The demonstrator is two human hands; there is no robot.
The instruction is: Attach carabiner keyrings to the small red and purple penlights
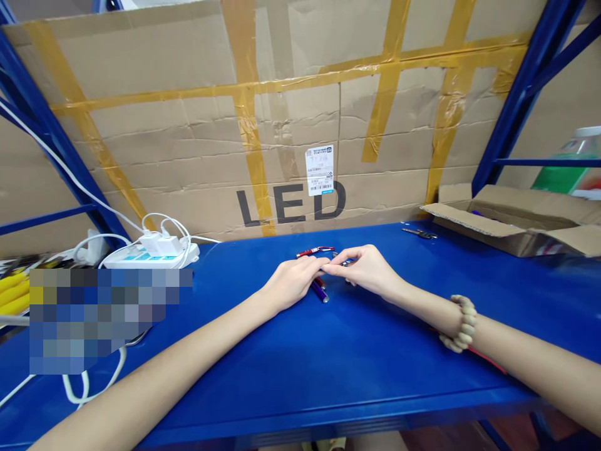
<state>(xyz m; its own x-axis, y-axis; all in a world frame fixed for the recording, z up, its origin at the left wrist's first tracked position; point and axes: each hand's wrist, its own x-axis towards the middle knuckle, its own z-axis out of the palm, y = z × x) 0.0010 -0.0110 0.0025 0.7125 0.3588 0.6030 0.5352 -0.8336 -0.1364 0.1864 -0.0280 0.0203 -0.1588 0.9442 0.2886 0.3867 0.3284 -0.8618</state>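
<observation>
My left hand (pixel 292 285) rests low over the blue shelf top, its fingers pressed together and pointing right. From beneath it stick out the ends of a purple pen (pixel 321 292) and a dark red one. Just behind its fingers lies a red pen (pixel 307 252) with a shiny clip. My right hand (pixel 369 270), with a beaded bracelet on the wrist, meets the left fingertips in a pinch. Small shiny bits show behind and below its fingers. What either hand holds is hidden.
A large taped cardboard box (pixel 197 156) stands along the back. At left is a white power strip (pixel 188 255) with chargers and cables, near a blurred-out patch. Keys (pixel 419 233) and an open carton (pixel 498 232) lie at right. Blue posts frame both sides.
</observation>
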